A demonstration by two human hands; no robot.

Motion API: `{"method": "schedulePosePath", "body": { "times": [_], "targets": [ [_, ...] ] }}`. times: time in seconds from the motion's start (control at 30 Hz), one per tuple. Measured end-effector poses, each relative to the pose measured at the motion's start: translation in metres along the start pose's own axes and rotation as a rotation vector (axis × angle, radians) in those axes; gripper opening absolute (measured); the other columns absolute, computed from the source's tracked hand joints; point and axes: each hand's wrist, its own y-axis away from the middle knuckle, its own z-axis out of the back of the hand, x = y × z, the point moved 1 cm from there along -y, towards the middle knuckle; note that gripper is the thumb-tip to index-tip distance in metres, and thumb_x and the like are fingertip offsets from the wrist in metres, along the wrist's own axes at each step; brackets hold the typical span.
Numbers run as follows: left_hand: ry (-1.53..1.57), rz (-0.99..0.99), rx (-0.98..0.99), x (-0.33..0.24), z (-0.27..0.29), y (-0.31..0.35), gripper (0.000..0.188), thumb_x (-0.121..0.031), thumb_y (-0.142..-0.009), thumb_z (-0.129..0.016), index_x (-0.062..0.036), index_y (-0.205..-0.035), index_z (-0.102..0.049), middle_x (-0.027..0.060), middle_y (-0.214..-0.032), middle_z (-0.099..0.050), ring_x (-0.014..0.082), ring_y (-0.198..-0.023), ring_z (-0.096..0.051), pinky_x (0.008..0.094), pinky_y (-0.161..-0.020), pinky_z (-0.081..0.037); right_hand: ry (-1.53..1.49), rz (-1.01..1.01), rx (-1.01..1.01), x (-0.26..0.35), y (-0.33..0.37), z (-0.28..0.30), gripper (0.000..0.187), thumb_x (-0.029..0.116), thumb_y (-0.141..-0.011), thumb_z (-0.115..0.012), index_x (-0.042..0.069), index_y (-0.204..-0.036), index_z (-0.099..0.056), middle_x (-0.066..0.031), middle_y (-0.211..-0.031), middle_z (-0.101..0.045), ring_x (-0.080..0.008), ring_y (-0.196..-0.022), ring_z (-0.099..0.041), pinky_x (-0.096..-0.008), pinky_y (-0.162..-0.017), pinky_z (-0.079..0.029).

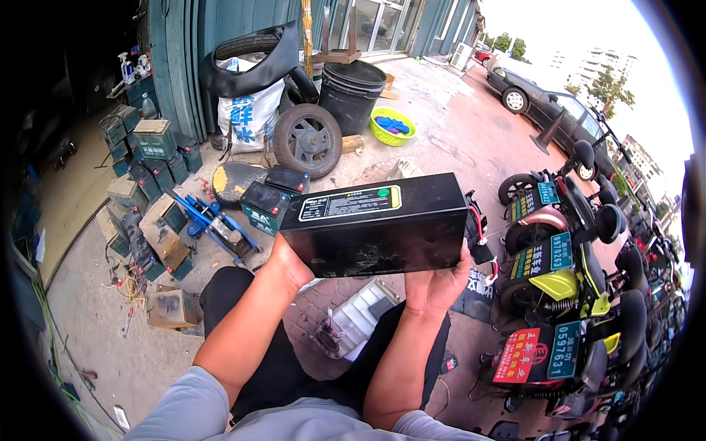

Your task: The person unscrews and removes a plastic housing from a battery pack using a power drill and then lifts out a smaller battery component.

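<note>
A long black battery pack [382, 239] with a white and yellow label on its top face is held up before me, between both hands. My left hand [290, 266] grips its lower left end, with most of the fingers hidden behind and under it. At the lower right, my right hand [439, 283] supports the pack from below, its fingers curled up around the corner. Beneath the pack, between my knees, a pale plastic casing [360, 316] with wires at its left lies on the paving. Red and black leads [479, 220] show just past the pack's right end.
Several old batteries [154, 140] stand at the left, near a blue floor jack [213, 220]. Behind are a wheel [308, 141], a black bucket [351, 95] and a lime-green basin [392, 126]. Parked scooters [559, 287] line the right side. A cardboard box [170, 308] sits by my left knee.
</note>
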Motion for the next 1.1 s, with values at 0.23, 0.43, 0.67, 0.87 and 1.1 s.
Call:
{"method": "schedulePosePath", "body": {
  "times": [0.23, 0.43, 0.67, 0.87, 1.1],
  "targets": [
    [-0.034, -0.049, -0.093, 0.004, 0.011, -0.021, 0.053, -0.051, -0.106, -0.05, -0.0087, -0.128, -0.073, 0.0124, -0.132, -0.075, 0.0331, -0.12, -0.069, 0.0542, -0.111, -0.051, 0.011, 0.027, -0.086, 0.008, 0.0, 0.008, 0.041, 0.029, -0.105, -0.057, 0.002, -0.132, -0.07, -0.0129, -0.139, -0.071, -0.0315, -0.13, -0.064, -0.0517, -0.12, -0.044],
    [-0.027, -0.089, -0.155, -0.003, 0.014, -0.022, 0.049, -0.048, -0.108, -0.048, -0.0098, -0.123, -0.075, 0.0116, -0.126, -0.077, 0.0325, -0.117, -0.071, 0.0531, -0.108, -0.052, 0.093, 0.034, -0.177, 0.006, -0.002, 0.014, 0.036, 0.022, -0.101, -0.06, 0.0, -0.127, -0.071, -0.0127, -0.134, -0.074, -0.0301, -0.124, -0.068, -0.0497, -0.116, -0.048],
    [-0.07, -0.164, -0.197, -0.023, 0.017, -0.021, 0.042, -0.044, -0.106, -0.052, -0.0111, -0.115, -0.076, 0.0094, -0.115, -0.079, 0.0294, -0.106, -0.074, 0.0492, -0.1, -0.056, -0.046, -0.106, -0.15, 0.016, 0.003, 0.016, 0.036, 0.013, -0.097, -0.06, -0.005, -0.125, -0.071, -0.0183, -0.132, -0.074, -0.0338, -0.127, -0.068, -0.0516, -0.121, -0.045],
    [-0.06, -0.239, -0.22, -0.028, 0.021, -0.008, 0.044, -0.041, -0.106, -0.05, -0.0086, -0.124, -0.075, 0.0114, -0.123, -0.078, 0.0316, -0.115, -0.071, 0.0486, -0.108, -0.052, -0.066, -0.223, -0.089, 0.017, -0.002, 0.027, 0.032, 0.01, -0.099, -0.056, -0.004, -0.122, -0.072, -0.0184, -0.138, -0.071, -0.0355, -0.135, -0.062, -0.055, -0.126, -0.038],
    [-0.263, -0.572, 0.068, -0.04, -0.005, 0.019, 0.044, -0.042, -0.108, -0.059, -0.0008, -0.1, -0.072, 0.0176, -0.102, -0.077, 0.0264, -0.092, -0.076, 0.0391, -0.091, -0.06, 0.357, -0.23, 0.007, 0.023, 0.009, 0.031, 0.057, 0.048, -0.115, -0.046, 0.001, -0.145, -0.058, -0.0184, -0.136, -0.069, -0.0297, -0.118, -0.07, -0.0424, -0.106, -0.057]
  ]
}}
